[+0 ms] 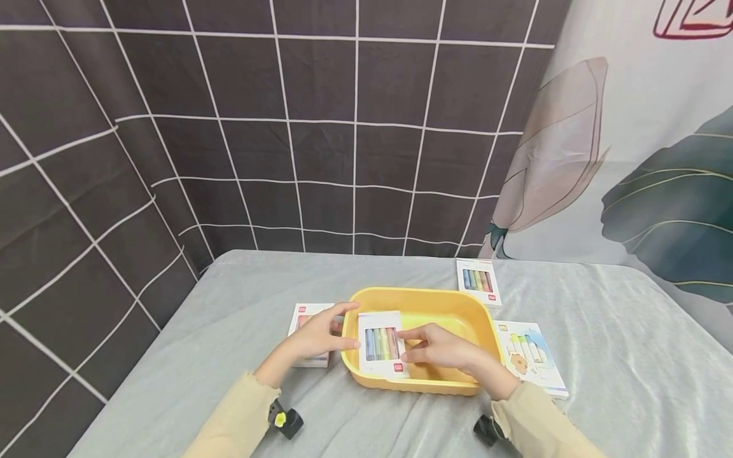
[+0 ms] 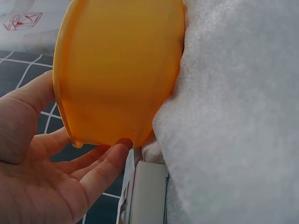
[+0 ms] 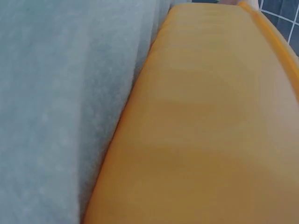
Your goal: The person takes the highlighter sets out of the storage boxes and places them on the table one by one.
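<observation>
A yellow plastic basket sits on the cloth-covered table. My left hand holds its left end. In the left wrist view the thumb and one finger of the left hand go behind the rim, while other fingers touch the outer wall of the basket. At the left inside the basket is a white crayon box with a window of coloured sticks. My right hand pinches its right edge between thumb and fingers. The right wrist view shows mostly the outer wall of the basket, not the right hand.
Another crayon box lies partly under my left hand, left of the basket. Behind the basket's right corner lies a windowed crayon box. A larger printed box lies against its right side. A dark gridded curtain hangs behind the table.
</observation>
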The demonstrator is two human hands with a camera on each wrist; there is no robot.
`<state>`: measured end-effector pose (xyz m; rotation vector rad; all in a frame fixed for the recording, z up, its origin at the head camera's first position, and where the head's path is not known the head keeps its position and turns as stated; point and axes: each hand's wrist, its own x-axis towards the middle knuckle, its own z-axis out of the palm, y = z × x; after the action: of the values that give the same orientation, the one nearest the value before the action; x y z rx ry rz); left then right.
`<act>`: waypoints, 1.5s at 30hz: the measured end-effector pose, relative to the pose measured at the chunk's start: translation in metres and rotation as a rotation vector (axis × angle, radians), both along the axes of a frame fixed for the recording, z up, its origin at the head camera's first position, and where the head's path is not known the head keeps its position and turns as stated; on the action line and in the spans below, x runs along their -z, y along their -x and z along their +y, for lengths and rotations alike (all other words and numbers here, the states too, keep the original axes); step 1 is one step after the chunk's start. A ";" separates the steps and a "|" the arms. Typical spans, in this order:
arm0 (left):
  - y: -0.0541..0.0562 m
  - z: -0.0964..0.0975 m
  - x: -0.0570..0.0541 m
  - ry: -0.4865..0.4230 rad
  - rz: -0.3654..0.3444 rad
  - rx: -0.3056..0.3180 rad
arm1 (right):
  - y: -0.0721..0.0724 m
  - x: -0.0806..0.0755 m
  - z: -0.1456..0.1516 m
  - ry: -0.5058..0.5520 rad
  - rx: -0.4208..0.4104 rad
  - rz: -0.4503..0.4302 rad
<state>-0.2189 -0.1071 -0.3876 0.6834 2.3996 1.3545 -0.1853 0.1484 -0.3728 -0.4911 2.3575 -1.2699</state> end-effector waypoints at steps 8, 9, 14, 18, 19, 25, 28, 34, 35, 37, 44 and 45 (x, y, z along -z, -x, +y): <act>0.000 -0.001 0.001 -0.003 -0.002 -0.010 | -0.004 -0.005 -0.001 0.094 0.031 -0.016; 0.000 -0.002 0.002 -0.003 -0.002 -0.012 | -0.004 -0.006 -0.001 0.106 0.036 -0.018; 0.000 -0.002 0.002 0.008 -0.004 -0.023 | -0.003 -0.005 -0.003 0.145 0.068 -0.018; -0.001 -0.002 0.002 0.019 -0.001 -0.028 | -0.002 -0.004 -0.007 0.182 0.074 -0.036; -0.001 -0.002 0.002 0.019 0.000 -0.027 | -0.002 -0.004 -0.008 0.173 0.075 -0.029; -0.001 -0.002 0.001 0.018 -0.001 -0.024 | 0.000 -0.003 -0.012 0.092 0.074 0.033; -0.001 -0.002 0.001 0.016 -0.002 -0.023 | 0.001 -0.002 -0.014 0.082 0.078 0.038; -0.001 -0.001 0.001 0.025 0.011 -0.025 | 0.003 0.000 -0.017 0.069 0.099 0.030; -0.001 -0.001 0.001 0.027 0.015 -0.026 | 0.003 0.001 -0.017 0.072 0.104 0.025; 0.000 -0.001 0.001 0.025 0.016 -0.027 | 0.003 0.001 -0.017 0.081 0.114 0.017; 0.000 -0.001 0.002 0.016 0.005 -0.021 | -0.002 0.001 -0.012 0.136 0.182 -0.026; 0.000 -0.001 0.002 0.015 0.003 -0.022 | -0.003 0.000 -0.011 0.145 0.190 -0.033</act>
<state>-0.2192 -0.1080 -0.3899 0.6576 2.4232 1.3440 -0.1825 0.1379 -0.3730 -0.2922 2.3405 -1.5294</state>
